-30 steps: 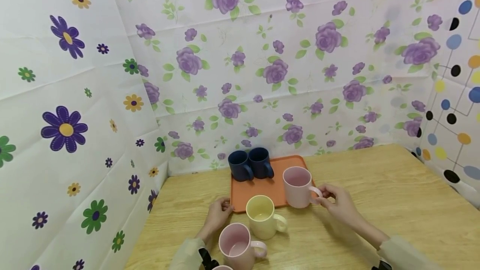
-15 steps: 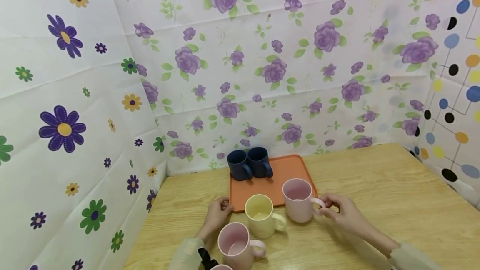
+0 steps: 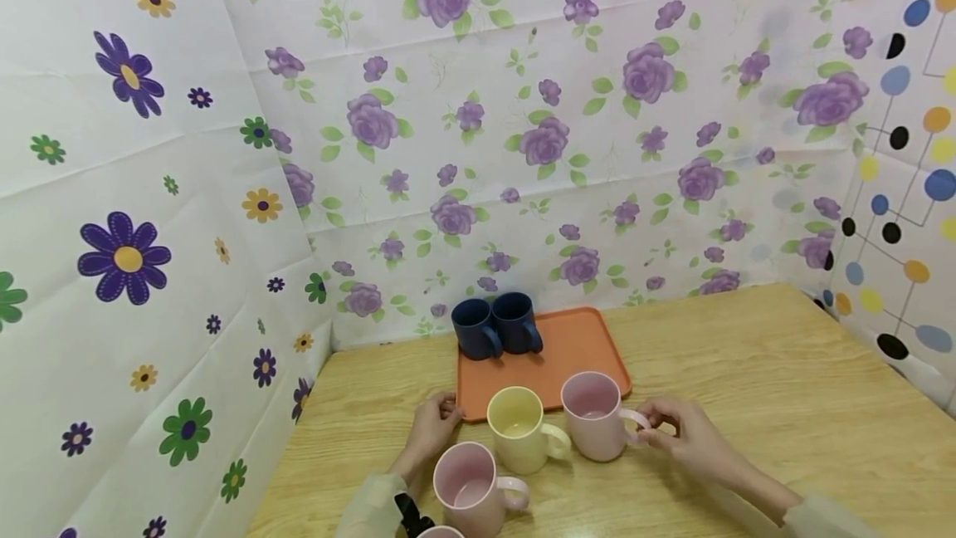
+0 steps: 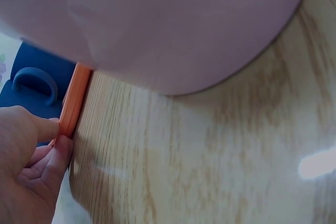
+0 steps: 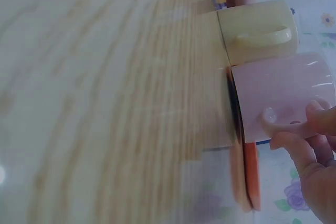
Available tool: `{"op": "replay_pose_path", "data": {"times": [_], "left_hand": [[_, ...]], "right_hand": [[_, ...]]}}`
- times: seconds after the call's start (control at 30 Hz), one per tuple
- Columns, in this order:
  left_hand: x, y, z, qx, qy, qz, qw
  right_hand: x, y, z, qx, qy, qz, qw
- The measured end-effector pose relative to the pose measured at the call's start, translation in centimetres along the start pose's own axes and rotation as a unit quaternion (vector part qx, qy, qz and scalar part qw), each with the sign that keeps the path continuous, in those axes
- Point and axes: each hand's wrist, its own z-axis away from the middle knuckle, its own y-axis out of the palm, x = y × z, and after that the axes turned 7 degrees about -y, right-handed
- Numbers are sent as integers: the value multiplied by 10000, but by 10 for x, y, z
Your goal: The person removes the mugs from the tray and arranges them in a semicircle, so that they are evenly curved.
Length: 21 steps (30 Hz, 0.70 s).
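My right hand point(image 3: 690, 438) pinches the handle of a pink mug point(image 3: 593, 426), which stands upright off the front right edge of an orange tray point(image 3: 578, 347). The right wrist view shows thumb and fingers on that handle point(image 5: 289, 128). Over at the tray's front left corner, my left hand point(image 3: 435, 426) pinches the rim; its thumb and finger meet on the orange edge point(image 4: 76, 95) in the left wrist view. Two dark blue mugs point(image 3: 474, 330) occupy the tray's back left. Between my hands is a yellow mug point(image 3: 515, 430), just in front of the tray.
Another pink mug point(image 3: 470, 492) stands nearer to me beside my left forearm, and the rim of one more pink mug point(image 3: 441, 532) shows at the bottom edge. Behind the wooden table point(image 3: 747, 355) hang flower-patterned sheets point(image 3: 508, 148).
My right hand has brought the pink mug from over the tray's right front toward me, to the right of the yellow mug. My left hand has stayed at the tray's corner.
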Motion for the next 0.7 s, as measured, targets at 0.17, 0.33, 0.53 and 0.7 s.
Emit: {"op": "replay_pose_path", "data": {"times": [0.17,0.33,0.53,0.7], "left_hand": [[0,0,1,0,68,-18,10000],[0,1,1,-37,79,-52,9999],[-1,1,1,-58,104,-100,9999],[0,1,1,-44,81,-68,9999]], "right_hand": [[-3,1,1,68,197,-123,9997],[-9,2,2,252,347,-251,9988],[-12,-1,0,500,588,-327,9965],[-13,-8,-5,912,504,-504,9933]]}}
